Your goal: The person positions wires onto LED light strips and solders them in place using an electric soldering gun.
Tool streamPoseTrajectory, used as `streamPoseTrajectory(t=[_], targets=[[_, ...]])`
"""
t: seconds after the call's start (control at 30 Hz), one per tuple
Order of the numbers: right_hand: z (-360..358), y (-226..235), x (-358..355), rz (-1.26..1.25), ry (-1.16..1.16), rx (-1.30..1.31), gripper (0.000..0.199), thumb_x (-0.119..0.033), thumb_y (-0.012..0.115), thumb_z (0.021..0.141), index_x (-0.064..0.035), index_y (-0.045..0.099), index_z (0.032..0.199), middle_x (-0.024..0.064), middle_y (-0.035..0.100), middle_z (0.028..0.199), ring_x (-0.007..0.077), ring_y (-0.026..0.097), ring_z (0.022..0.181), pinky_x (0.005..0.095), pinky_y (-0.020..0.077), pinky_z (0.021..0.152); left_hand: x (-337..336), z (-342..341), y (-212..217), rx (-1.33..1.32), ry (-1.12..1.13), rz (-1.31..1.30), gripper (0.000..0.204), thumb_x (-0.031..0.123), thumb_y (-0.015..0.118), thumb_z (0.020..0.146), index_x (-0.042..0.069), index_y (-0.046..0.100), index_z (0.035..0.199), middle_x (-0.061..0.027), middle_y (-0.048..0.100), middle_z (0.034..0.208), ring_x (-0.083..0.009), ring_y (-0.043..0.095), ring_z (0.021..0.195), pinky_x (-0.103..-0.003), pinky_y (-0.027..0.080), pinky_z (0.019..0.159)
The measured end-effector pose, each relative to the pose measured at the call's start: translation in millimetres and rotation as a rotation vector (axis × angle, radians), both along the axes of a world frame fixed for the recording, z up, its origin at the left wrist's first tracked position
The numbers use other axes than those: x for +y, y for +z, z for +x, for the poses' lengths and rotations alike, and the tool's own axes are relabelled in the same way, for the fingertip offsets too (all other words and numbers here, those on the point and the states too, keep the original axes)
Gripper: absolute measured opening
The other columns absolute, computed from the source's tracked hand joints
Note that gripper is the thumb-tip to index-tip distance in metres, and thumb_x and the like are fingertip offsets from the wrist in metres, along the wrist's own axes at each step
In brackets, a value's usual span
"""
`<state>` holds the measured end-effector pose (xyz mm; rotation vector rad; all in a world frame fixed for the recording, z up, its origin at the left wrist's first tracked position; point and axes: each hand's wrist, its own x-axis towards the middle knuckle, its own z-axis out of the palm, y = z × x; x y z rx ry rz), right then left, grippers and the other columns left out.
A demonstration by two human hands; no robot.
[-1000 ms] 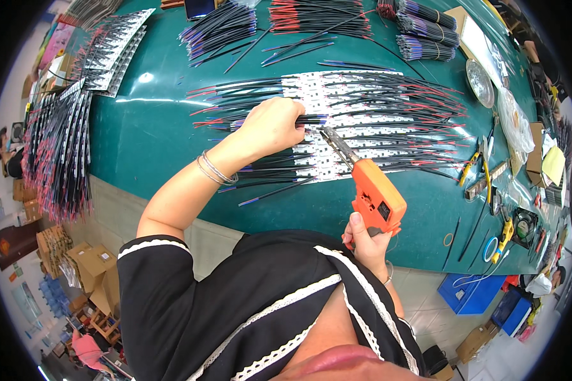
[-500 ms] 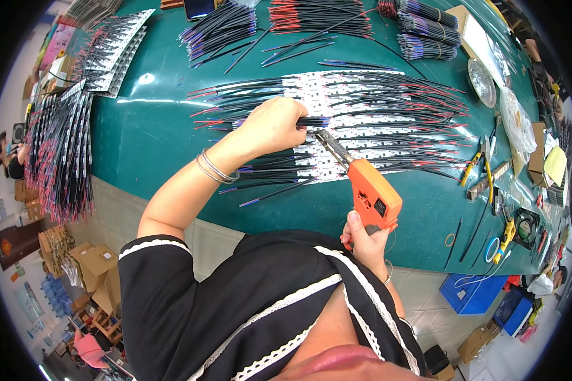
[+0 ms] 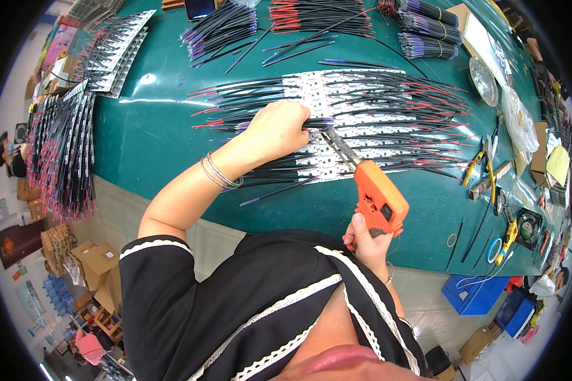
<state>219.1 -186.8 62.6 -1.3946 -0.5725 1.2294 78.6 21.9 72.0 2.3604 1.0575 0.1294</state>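
My left hand point(image 3: 274, 132) is closed around a small bunch of black wires point(image 3: 319, 123) with blue ends, held above a sheet of white circuit boards point(image 3: 324, 166). In my right hand point(image 3: 367, 240) is an orange soldering gun point(image 3: 376, 190), gripped by its handle. Its metal nose points up and left, with the tip close to the wire ends beside my left fingers. Whether the tip touches a board cannot be made out. Rows of black wires with red ends point(image 3: 432, 95) stretch across the boards and past both sides.
Bundles of black wires point(image 3: 221, 30) lie along the table's far side, red-tipped ones point(image 3: 321, 18) among them. Wired board strips point(image 3: 63, 149) hang over the left edge. To the right are cutters point(image 3: 488, 166), a metal dish point(image 3: 483, 82) and a small fan point(image 3: 527, 227).
The soldering gun and my right hand have shifted slightly to the right. My left hand has moved a little the same way, still holding the wires.
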Motion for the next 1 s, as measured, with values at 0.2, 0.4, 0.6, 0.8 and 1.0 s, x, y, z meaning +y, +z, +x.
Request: streamPoseTrajectory(t=[0.2, 0.4, 0.6, 0.8, 1.0], targets=[[15, 8, 7, 0.03, -0.023, 0.046, 0.022, -0.011, 0.056, 0.083, 0.0025, 0.045, 0.096, 0.0033, 0.05, 0.061, 0.0073, 0.046, 0.041, 0.0204, 0.0385, 0.036, 2, -2, 1, 0.006, -0.009, -0.016, 0.016, 0.01, 0.057, 0.065, -0.005, 0.056, 0.071, -0.0219, 0.055, 0.065, -0.0379, 0.055, 0.065, -0.041, 0.044, 0.062], [23, 18, 23, 0.085, -0.023, -0.052, 0.027, -0.01, 0.051, 0.084, 0.0068, 0.044, 0.103, 0.0039, 0.044, 0.054, 0.0101, 0.042, 0.039, 0.0228, 0.0361, 0.038, 11, -14, -1, -0.173, -0.014, -0.18, 0.024, 0.017, 0.055, 0.081, -0.003, 0.051, 0.094, -0.0206, 0.057, 0.086, -0.0322, 0.056, 0.081, -0.036, 0.043, 0.07], [23, 16, 34, 0.087, 0.019, -0.069, 0.019, -0.008, 0.051, 0.084, 0.0056, 0.046, 0.097, 0.0027, 0.046, 0.053, 0.0089, 0.044, 0.038, 0.0218, 0.0385, 0.037, 17, -16, 6, -0.207, 0.059, -0.037, 0.022, 0.014, 0.057, 0.077, -0.004, 0.052, 0.088, -0.0164, 0.054, 0.07, -0.0254, 0.048, 0.058, -0.034, 0.039, 0.056], [18, 11, 34, 0.067, 0.038, -0.032, 0.022, -0.011, 0.055, 0.083, 0.0048, 0.047, 0.097, 0.0019, 0.047, 0.053, 0.0081, 0.044, 0.038, 0.0216, 0.0398, 0.037, 18, -16, 4, -0.139, 0.063, -0.06, 0.022, 0.014, 0.061, 0.073, -0.004, 0.054, 0.084, -0.0169, 0.053, 0.066, -0.0248, 0.047, 0.054, -0.034, 0.038, 0.053], [18, 8, 33, 0.055, 0.073, 0.019, 0.026, -0.012, 0.059, 0.081, 0.0024, 0.048, 0.1, 0.0039, 0.053, 0.068, 0.0064, 0.047, 0.045, 0.0198, 0.0406, 0.039, 19, -15, 3, -0.119, 0.077, -0.039, 0.021, 0.014, 0.061, 0.071, -0.005, 0.054, 0.077, -0.0183, 0.053, 0.067, -0.0289, 0.049, 0.056, -0.035, 0.039, 0.055]])
